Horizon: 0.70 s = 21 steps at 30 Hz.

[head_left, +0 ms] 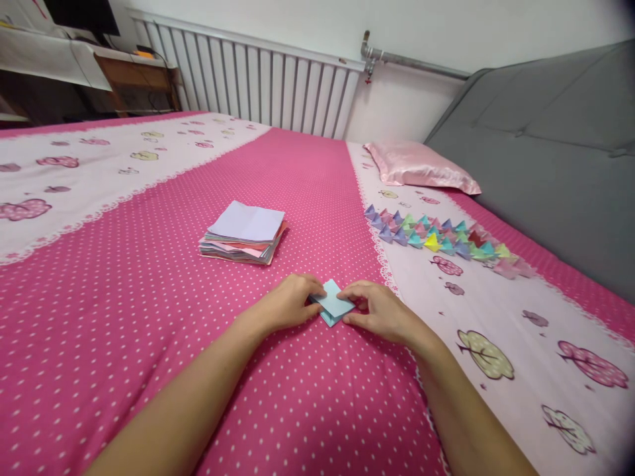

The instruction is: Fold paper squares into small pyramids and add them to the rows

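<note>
A small folded piece of light blue paper (331, 301), diamond-shaped from here with layers showing at its near corner, is just above the pink dotted bedspread (317, 178). My left hand (292, 301) pinches its left corner between thumb and fingers. On the opposite side, my right hand (374, 309) grips the right corner in the same way, fingers on top and thumb at the near edge. Beyond my left hand lies a stack of coloured paper sheets (248, 223), with a pale lilac sheet on top.
Rows of small folded paper boats (432, 242) in several colours stand on the bed to the right. Behind them are a pink satin pillow (419, 165) and a grey headboard (550, 145). A white radiator (258, 73) lines the far wall; a desk (133, 73) stands far left.
</note>
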Tool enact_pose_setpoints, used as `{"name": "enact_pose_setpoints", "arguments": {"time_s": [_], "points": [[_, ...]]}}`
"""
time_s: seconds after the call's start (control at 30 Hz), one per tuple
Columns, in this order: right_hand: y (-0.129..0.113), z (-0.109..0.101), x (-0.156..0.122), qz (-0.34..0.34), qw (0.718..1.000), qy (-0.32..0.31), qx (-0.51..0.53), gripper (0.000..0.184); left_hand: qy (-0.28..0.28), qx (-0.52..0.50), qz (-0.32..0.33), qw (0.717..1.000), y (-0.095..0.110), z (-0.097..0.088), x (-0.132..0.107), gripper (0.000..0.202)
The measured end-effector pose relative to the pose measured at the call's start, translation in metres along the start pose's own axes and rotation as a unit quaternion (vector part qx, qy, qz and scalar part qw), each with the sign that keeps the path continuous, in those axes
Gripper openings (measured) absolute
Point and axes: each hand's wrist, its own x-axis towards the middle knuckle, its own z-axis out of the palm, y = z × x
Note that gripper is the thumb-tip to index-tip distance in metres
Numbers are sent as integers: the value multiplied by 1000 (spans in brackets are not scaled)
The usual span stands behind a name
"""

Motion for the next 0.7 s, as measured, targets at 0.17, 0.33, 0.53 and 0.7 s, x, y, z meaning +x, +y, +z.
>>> {"name": "enact_pose_setpoints", "arguments": {"time_s": [0.17,0.33,0.53,0.7], "points": [[2,2,2,43,999,11,31,21,27,24,-43,998,-1,8,2,22],[-1,6,7,85,995,51,18,13,65,80,-85,991,2,13,4,21],[3,13,11,112,990,85,1,13,90,136,-164,973,0,13,5,20],[6,19,12,134,985,105,34,9,96,161,-194,963,1,13,5,16]]}}
